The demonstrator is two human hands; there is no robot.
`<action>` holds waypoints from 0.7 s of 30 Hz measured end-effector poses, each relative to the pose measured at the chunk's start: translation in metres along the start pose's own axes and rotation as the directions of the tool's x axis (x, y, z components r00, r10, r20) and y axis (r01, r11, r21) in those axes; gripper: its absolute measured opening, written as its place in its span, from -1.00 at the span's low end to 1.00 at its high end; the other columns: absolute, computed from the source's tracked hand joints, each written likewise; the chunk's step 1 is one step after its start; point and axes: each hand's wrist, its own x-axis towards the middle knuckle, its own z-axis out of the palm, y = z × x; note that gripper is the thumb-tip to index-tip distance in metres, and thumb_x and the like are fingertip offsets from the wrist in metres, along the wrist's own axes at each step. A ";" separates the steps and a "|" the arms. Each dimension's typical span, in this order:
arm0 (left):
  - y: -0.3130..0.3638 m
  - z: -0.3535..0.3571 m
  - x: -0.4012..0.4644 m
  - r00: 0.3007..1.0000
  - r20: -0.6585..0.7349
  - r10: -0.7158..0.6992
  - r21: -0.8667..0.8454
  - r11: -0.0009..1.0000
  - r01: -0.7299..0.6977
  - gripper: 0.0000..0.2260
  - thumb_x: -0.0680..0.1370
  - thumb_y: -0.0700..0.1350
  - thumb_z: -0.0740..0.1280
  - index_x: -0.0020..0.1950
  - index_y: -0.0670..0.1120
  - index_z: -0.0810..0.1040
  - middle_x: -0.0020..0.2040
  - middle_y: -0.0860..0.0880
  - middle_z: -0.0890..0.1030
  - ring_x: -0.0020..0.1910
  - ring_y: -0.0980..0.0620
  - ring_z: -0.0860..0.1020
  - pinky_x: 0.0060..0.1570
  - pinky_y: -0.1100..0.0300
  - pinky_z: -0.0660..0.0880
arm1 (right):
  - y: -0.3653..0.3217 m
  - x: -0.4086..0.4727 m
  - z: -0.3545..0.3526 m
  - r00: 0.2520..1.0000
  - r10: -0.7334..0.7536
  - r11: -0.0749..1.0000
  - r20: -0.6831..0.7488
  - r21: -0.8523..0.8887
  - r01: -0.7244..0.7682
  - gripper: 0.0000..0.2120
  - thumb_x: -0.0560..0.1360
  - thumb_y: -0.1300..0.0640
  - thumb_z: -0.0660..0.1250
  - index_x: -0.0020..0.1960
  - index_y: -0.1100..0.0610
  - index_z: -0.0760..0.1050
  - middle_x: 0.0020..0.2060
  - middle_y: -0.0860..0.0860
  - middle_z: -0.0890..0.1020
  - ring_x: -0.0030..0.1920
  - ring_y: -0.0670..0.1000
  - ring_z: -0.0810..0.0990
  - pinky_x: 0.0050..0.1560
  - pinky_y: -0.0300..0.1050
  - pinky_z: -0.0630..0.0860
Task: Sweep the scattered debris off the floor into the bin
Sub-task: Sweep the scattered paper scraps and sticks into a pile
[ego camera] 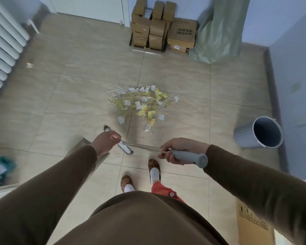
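Observation:
A heap of debris [141, 103], made of white and yellow paper scraps and thin white sticks, lies on the tiled floor ahead of my feet. My right hand [180, 151] grips the grey handle end of a broom [189, 157]; its metal shaft slants down to the white brush head [126, 150], just short of the pile. My left hand [106, 141] is closed around a dark-tipped handle [106, 128], apparently that of the beige dustpan [83, 149] under my forearm. The grey bin [244, 137] stands empty at the right wall. One stray scrap [30, 65] lies near the radiator.
Stacked cardboard boxes [157, 27] and a green plastic bag [219, 32] line the far wall. A white radiator [2, 50] runs along the left. A teal container with paper [0, 167] sits at the left, a cardboard box [253, 223] at the lower right.

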 end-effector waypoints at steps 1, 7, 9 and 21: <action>-0.004 0.000 -0.002 1.000 -0.007 -0.002 -0.009 1.000 0.002 -0.81 0.61 -0.13 0.29 0.16 -0.12 0.63 0.07 -0.07 0.66 0.09 -0.09 0.62 0.15 -0.01 0.54 | -0.010 0.009 -0.001 1.000 0.010 0.999 -0.011 -0.036 -0.010 -0.85 0.62 0.21 0.16 0.07 0.31 0.39 -0.29 0.11 0.58 -0.53 -0.12 0.45 -0.56 -0.36 0.44; -0.026 0.000 -0.008 0.999 -0.030 -0.028 -0.081 0.996 0.026 -0.85 0.60 -0.12 0.32 0.13 -0.07 0.63 0.03 -0.04 0.66 0.03 -0.02 0.62 0.00 0.08 0.55 | -0.088 0.046 -0.023 0.992 -0.037 0.964 -0.118 -0.265 0.005 -0.71 0.62 0.24 0.13 0.30 0.35 0.29 -0.04 0.20 0.53 -0.53 -0.10 0.46 -0.58 -0.31 0.47; -0.037 0.002 -0.011 0.997 -0.031 -0.065 -0.111 0.992 0.061 -0.88 0.59 -0.09 0.33 0.08 0.00 0.63 0.01 -0.01 0.67 0.00 0.01 0.64 0.01 0.05 0.59 | -0.111 0.050 -0.029 0.981 -0.103 0.960 -0.164 -0.274 0.055 -0.73 0.62 0.24 0.13 0.28 0.32 0.28 -0.04 0.20 0.51 -0.55 -0.10 0.45 -0.58 -0.32 0.46; -0.069 0.013 -0.027 0.983 0.005 -0.183 -0.145 0.973 0.182 -0.90 0.60 -0.07 0.33 0.07 0.01 0.61 0.02 -0.02 0.65 0.10 -0.05 0.60 0.18 -0.05 0.54 | -0.100 0.014 -0.005 0.973 -0.172 0.980 -0.153 -0.122 0.154 -0.87 0.63 0.24 0.17 0.16 0.25 0.34 -0.17 0.16 0.58 -0.56 -0.10 0.44 -0.61 -0.32 0.44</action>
